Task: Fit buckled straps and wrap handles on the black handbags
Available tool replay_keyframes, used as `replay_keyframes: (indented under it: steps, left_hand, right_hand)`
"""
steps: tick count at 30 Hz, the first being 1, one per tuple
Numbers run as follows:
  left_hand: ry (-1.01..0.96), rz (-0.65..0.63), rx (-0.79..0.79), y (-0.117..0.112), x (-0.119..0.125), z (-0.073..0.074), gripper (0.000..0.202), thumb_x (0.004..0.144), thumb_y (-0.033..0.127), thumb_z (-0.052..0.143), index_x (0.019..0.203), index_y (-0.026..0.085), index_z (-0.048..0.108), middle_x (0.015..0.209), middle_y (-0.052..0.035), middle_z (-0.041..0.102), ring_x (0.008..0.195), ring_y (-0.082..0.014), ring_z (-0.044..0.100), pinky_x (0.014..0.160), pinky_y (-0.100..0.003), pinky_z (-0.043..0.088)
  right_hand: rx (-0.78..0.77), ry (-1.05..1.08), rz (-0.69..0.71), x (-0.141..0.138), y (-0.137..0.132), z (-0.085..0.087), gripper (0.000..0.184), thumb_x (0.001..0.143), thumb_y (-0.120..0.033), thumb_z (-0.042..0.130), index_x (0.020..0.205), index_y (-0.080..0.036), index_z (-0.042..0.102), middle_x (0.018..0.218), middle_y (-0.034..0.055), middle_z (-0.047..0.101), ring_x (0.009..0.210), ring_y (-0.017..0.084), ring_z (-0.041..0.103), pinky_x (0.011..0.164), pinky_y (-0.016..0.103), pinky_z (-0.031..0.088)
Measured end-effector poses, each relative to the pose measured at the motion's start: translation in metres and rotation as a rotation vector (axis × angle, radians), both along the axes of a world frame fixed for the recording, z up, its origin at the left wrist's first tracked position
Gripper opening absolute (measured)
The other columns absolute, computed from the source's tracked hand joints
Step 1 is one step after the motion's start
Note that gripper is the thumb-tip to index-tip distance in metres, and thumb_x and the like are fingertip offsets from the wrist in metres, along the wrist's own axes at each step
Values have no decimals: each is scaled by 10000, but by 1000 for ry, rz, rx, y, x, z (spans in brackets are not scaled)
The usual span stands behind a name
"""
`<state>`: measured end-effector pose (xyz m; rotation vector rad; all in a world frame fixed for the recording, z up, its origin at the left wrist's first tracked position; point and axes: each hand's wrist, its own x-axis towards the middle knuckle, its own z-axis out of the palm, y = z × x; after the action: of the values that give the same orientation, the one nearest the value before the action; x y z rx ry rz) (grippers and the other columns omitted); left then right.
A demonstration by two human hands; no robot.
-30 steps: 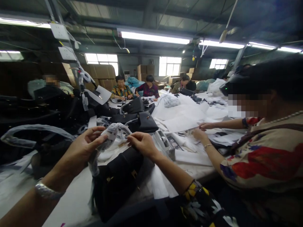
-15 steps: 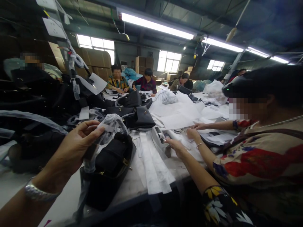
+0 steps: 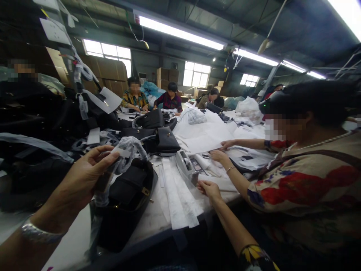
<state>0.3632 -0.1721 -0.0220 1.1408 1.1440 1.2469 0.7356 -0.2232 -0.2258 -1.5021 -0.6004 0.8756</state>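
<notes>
My left hand (image 3: 97,165) pinches the clear plastic wrapping on the handle (image 3: 126,146) of a black handbag (image 3: 126,192). The bag leans on the table edge, with gold-coloured hardware on its front. Ahead of my right hand (image 3: 209,189) sits a grey tape dispenser (image 3: 184,165) carrying a roll of tape. The thumb and fingers of that hand are pressed together just off the dispenser's front end, on what looks like the end of a clear tape strip, hard to make out. White paper-like strips (image 3: 179,195) lie between the bag and my right hand.
Close on my right a co-worker's hands (image 3: 222,152) handle white sheets (image 3: 208,139). Black handbags (image 3: 166,139) are piled beyond my bag, with more (image 3: 31,109) heaped at left. A co-worker (image 3: 172,98) and others sit across the table.
My right hand has drawn back from the tape dispenser toward me, leaving its roll in view. My left hand keeps its hold on the wrapped handle. The view has turned slightly right.
</notes>
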Motion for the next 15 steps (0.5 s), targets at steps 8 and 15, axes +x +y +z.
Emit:
replay_keyframes:
  steps: [8, 15]
  left_hand:
    - [-8, -75, 125, 0, 4, -8, 480, 660, 395, 856, 1026, 201, 614, 814, 32, 696, 654, -108, 635, 558, -162, 476]
    - [50, -126, 304, -5, 11, -16, 437, 724, 420, 801, 1031, 192, 588, 890, -5, 690, 838, -171, 657, 722, -241, 483]
  right_hand:
    - [266, -23, 257, -65, -12, 67, 334, 692, -441, 811, 828, -142, 749, 759, 61, 739, 561, 103, 564, 519, 214, 429]
    - [557, 107, 685, -178, 8, 165, 260, 802, -408, 751, 798, -148, 735, 683, 30, 702, 567, 103, 578, 584, 229, 449]
